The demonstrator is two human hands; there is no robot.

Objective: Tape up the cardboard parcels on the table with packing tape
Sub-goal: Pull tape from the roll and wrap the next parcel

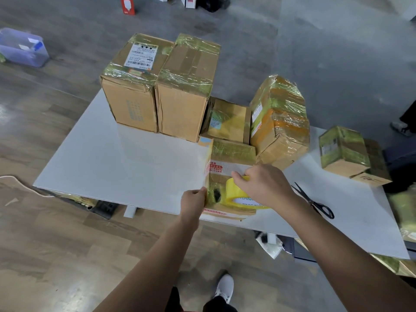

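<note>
A flat cardboard parcel [229, 163] lies at the near edge of the white table [126, 167]. A yellow roll of packing tape [238, 194] rests on its top, and my right hand [263, 185] grips the roll from above. My left hand [194, 199] pinches the parcel's near left edge, where a strip of tape runs up along the left side. Two tall taped boxes [132, 86] [186, 91] stand at the back, a small flat box [227, 120] behind the parcel, a wrapped bulky parcel [279, 122] to the right, and another taped parcel [346, 152] farther right.
Black scissors [313, 200] lie on the table right of my right arm. A clear plastic bin [22, 48] stands on the floor at far left. Small product boxes [128, 4] are on the floor beyond. My white shoe [225, 287] shows below the table edge.
</note>
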